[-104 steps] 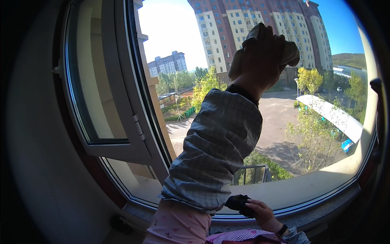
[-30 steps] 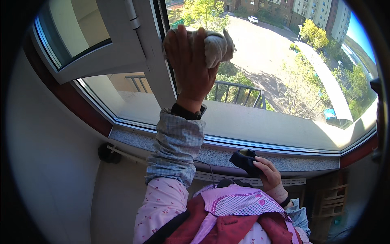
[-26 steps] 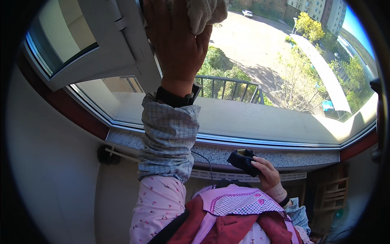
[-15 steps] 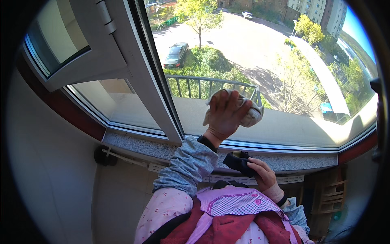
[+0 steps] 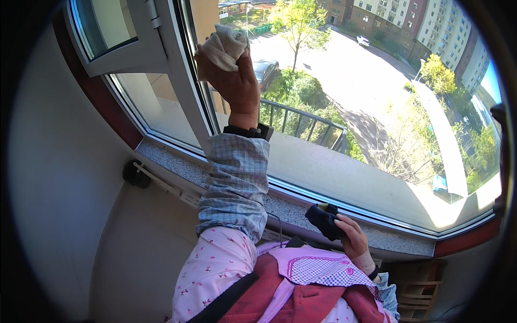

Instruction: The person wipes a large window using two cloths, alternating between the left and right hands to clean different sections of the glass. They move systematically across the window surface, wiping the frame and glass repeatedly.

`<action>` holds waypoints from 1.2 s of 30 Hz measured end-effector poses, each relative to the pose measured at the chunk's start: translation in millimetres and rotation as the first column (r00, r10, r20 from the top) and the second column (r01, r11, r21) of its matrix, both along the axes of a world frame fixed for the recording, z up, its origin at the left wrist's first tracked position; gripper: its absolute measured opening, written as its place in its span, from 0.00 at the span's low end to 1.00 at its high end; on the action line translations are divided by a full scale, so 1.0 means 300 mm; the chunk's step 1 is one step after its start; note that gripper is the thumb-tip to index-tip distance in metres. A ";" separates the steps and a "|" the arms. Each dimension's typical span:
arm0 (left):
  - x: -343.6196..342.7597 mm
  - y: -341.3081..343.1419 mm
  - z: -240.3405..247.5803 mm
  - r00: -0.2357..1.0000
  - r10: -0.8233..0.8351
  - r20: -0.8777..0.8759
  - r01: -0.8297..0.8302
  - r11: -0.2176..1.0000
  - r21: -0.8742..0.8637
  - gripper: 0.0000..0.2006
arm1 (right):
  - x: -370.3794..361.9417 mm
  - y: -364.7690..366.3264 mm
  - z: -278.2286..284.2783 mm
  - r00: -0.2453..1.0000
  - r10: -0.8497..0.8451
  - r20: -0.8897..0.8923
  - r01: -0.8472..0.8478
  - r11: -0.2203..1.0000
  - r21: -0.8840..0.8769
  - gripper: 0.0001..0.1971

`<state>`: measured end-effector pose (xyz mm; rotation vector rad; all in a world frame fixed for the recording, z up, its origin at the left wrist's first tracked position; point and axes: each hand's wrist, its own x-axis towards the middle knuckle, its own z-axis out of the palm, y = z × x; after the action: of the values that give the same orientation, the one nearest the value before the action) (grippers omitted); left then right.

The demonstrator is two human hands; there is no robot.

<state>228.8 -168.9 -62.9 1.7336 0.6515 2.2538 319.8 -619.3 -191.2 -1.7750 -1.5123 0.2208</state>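
Observation:
My left hand [image 5: 231, 89] is raised against the large window pane [image 5: 344, 102], near the upright frame at the left. Its fingers are wrapped round a bunched off-white cloth [image 5: 227, 46], which rests on or close to the glass; the fingertips are partly hidden. Low down in front of my body, my right hand [image 5: 354, 237] holds a small dark fabric thing [image 5: 325, 222] with a yellowish patch at its top; I cannot make out its kind. That thing hovers over the front of the speckled stone sill [image 5: 291, 211].
A grey window frame [image 5: 186, 70] with hinges [image 5: 153, 13] stands at the left. Under the sill run a pale pipe [image 5: 156, 177] and a slotted white radiator [image 5: 189, 199]. A wooden rack [image 5: 423, 299] is at the lower right. Outside, a metal railing [image 5: 304, 121] lies beyond the glass.
My left hand has carried the cloth up and to the left, from the pane's lower middle to beside the upright frame. The view has turned slightly. My right hand still holds the dark thing.

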 end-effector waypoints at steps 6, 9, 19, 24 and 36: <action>0.298 -0.533 -0.425 0.978 0.026 -0.208 -0.029 0.999 -0.015 0.35 | 0.082 -0.167 0.001 0.999 0.023 -0.031 -0.025 0.998 -0.062 0.29; 0.370 -0.704 -0.536 0.950 -0.009 -0.311 0.038 0.995 0.088 0.28 | 0.098 -0.201 0.002 0.999 0.037 0.001 -0.037 0.998 -0.047 0.29; 0.081 -0.176 -0.671 0.897 -0.171 0.408 0.356 0.827 -0.435 0.37 | 0.091 -0.189 0.007 0.995 0.060 0.075 -0.054 0.996 -0.078 0.27; 0.186 -0.378 -0.778 0.899 -0.024 0.437 0.307 0.745 -0.592 0.41 | 0.070 -0.124 0.014 0.996 0.063 0.060 -0.053 0.987 -0.153 0.26; 0.022 -0.052 -0.654 0.959 -0.029 0.283 0.101 0.965 -0.243 0.47 | 0.022 0.037 0.009 0.993 0.090 0.080 -0.067 0.964 -0.258 0.27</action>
<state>235.2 -184.5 -259.1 1.2709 0.7694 2.1971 326.3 -608.3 -188.6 -1.9496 -1.6830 0.3947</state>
